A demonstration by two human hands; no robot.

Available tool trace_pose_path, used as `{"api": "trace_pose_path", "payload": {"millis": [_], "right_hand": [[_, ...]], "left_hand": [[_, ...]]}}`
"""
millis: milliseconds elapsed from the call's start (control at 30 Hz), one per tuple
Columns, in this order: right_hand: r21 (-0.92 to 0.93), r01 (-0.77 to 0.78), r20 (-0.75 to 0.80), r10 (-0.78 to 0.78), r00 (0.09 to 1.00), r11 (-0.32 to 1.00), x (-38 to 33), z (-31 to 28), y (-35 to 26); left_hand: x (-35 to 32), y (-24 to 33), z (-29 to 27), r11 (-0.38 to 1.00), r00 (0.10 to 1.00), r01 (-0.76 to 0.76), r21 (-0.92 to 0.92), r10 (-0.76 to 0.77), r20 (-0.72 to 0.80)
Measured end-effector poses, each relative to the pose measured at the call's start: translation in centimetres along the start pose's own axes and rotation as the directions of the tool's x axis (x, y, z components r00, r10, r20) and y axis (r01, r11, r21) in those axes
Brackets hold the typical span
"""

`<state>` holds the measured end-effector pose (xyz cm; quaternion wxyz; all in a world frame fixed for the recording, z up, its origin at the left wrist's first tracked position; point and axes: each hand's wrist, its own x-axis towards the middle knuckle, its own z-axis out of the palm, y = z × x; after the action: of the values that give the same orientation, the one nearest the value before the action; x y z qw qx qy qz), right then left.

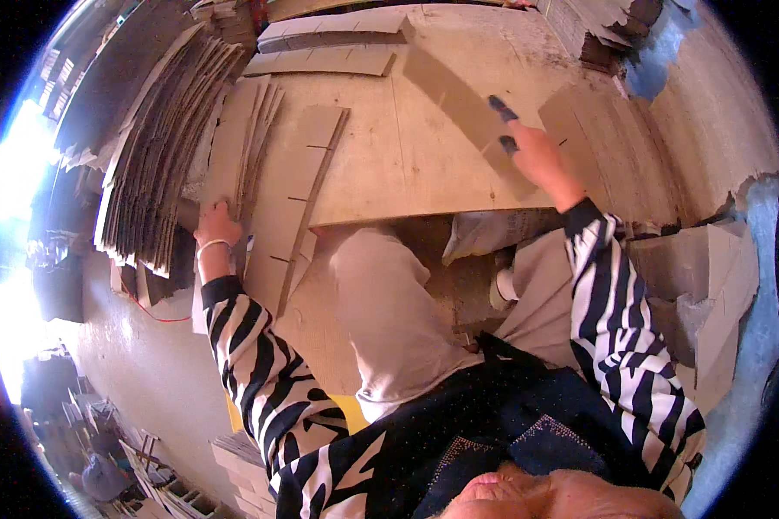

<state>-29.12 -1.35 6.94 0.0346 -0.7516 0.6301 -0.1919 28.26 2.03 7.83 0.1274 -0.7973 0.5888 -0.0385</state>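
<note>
My right hand [541,160], with dark covers on the thumb and forefinger, is at the right edge of a long plain cardboard strip [459,99]. The strip slants over the board and is slightly blurred; the thumb lies against it, and the other fingers are partly hidden. On the left, the curled fingers of my left hand [219,227] grip the near end of a cardboard strip [232,147] in a loose, fanned bunch. Just right of that hand lies a slotted cardboard strip [299,190] with several short dark slits along one edge.
A thick row of upright cardboard sheets [169,147] stands at the far left. Slotted cardboard strips [329,60] lie at the board's back. Stacked cardboard [614,156] borders the right side. The wooden board [368,160] ends above my knees.
</note>
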Motion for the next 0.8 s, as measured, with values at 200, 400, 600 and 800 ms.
{"api": "trace_pose_path", "payload": {"millis": [200,400,600,800], "right_hand": [[-0.070,0.103,0.271,-0.081,0.959,0.992,0.7,2.6,-2.8],[0.005,0.144,0.281,-0.140,0.949,0.990,-1.7,4.4,-2.9],[0.237,0.341,-0.161,-0.309,0.937,0.910,-1.6,4.5,-5.1],[0.233,0.402,-0.215,-0.356,0.909,0.886,-1.4,4.1,-7.7]], "left_hand": [[-1.2,12.7,1.1,0.952,0.952,-0.201,-0.229,0.135,-0.273],[-1.3,17.8,6.6,0.998,0.866,0.055,-0.007,-0.051,-0.497],[-2.2,19.1,3.0,0.968,0.906,-0.250,-0.007,0.232,-0.354],[-5.0,24.8,1.4,0.835,0.951,-0.281,-0.473,0.176,-0.254]]}}
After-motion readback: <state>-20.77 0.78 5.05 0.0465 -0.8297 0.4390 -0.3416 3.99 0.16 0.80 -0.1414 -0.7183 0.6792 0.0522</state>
